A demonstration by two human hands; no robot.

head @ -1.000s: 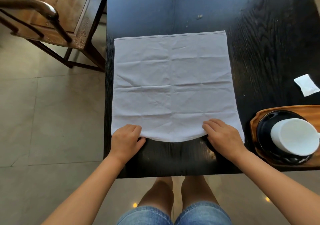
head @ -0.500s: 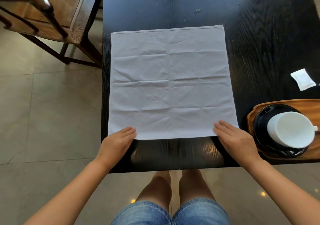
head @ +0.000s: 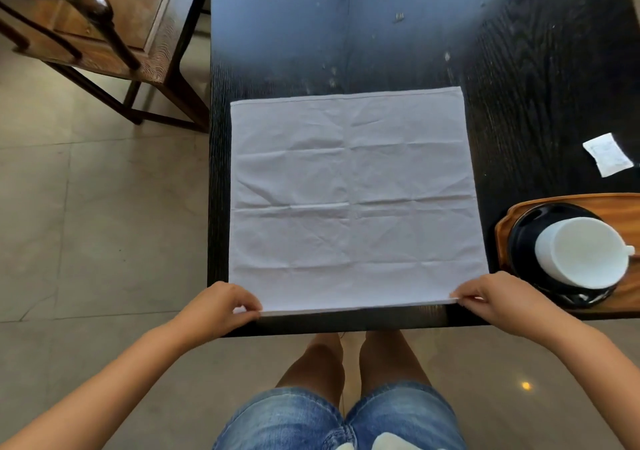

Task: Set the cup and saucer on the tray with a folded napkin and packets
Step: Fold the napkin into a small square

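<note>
A white cloth napkin (head: 353,200) lies spread flat and creased on the black table (head: 415,34). My left hand (head: 221,307) pinches its near left corner and my right hand (head: 491,300) pinches its near right corner, and the near edge is lifted slightly off the table. At the right, a white cup (head: 581,255) sits on a black saucer (head: 526,235), which rests on a wooden tray (head: 502,228). A white packet (head: 607,153) lies on the table beyond the tray.
A wooden chair (head: 104,34) stands on the tiled floor left of the table. The table's near edge runs just below my hands, with my knees under it. The tray extends past the right frame edge.
Both hands went from resting flat at the napkin's near corners to pinching them. The near edge now lifts a little, and the napkin sits closer to the table's near edge in view.
</note>
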